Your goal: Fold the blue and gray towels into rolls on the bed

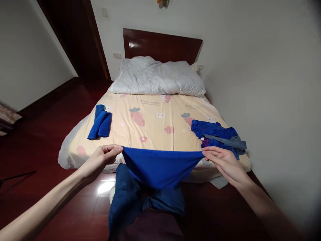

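A blue cloth [162, 167] is stretched between my two hands in front of the bed's foot, its top edge taut and its lower part sagging over my legs. My left hand [109, 154] pinches the left corner between thumb and fingers. At the opposite corner, my right hand [219, 160] holds the fabric in a similar pinch. Folded or rolled blue cloths [101, 122] lie at the left side of the bed. Just beyond my right hand is a loose pile of blue clothes [213, 130], with a grey-blue strip [225, 142] across it.
The bed [155, 134] has a pale yellow sheet printed with carrots. A white quilt [157, 78] is bunched against the dark wooden headboard [160, 45]. A wall [276, 100] stands close on the right. Dark red floor [50, 134] lies on the left, with a thin black leg [20, 175] near its edge.
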Available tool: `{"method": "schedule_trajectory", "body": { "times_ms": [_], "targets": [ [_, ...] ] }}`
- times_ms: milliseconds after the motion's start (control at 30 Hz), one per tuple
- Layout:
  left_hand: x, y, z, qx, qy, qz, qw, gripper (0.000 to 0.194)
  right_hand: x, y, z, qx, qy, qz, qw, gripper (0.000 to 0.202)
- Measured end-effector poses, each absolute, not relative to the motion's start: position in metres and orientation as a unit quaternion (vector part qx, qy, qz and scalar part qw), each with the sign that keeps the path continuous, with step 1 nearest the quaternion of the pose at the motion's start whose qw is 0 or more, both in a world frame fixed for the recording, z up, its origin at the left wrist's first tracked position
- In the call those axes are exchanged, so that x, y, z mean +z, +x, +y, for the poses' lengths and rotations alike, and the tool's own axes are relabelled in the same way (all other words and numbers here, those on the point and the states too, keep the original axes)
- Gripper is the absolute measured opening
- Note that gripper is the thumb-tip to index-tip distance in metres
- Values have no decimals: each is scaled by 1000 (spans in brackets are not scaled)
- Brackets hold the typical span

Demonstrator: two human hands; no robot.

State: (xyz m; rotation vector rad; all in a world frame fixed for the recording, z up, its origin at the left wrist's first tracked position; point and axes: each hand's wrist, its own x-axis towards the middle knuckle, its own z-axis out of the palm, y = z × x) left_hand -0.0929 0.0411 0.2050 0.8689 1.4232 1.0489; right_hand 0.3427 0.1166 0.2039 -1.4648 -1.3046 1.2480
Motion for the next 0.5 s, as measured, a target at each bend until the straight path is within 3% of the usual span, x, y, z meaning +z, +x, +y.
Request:
{"method": "schedule_trajectory", "body": {
  "times_ms": [233,500],
  "targets": [
    [201,-99,152,450,417,605,508,33,183,300,209,486,-534,-523,453,52],
    [232,-111,247,559,524,568,301,35,192,261,299,393,-456,-515,610,49]
  ]
}}
